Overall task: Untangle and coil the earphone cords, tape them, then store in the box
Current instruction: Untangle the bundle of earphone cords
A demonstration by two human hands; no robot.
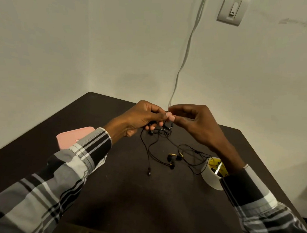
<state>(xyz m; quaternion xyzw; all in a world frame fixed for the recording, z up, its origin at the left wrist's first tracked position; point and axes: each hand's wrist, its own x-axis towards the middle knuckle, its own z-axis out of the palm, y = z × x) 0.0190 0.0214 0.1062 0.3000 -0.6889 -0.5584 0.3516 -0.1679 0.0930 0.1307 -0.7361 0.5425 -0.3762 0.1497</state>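
Observation:
Thin black earphone cords (153, 149) lie tangled on the dark table (125, 196), with black and gold earbuds (172, 158) near the middle and a plug end (149, 172) pointing toward me. My left hand (140, 118) and my right hand (194, 122) are raised above the table's far side, fingertips almost meeting. Both pinch the upper part of the tangle, and loops hang down from them. A white roll of tape (211, 175) with yellow print stands at the right, partly behind my right sleeve. A pink box (71, 138) lies at the left, half hidden by my left sleeve.
The table stands in a corner of pale walls. A white cable (186, 51) runs down the wall behind the table's far edge. A light switch (232, 9) is mounted high on the right wall.

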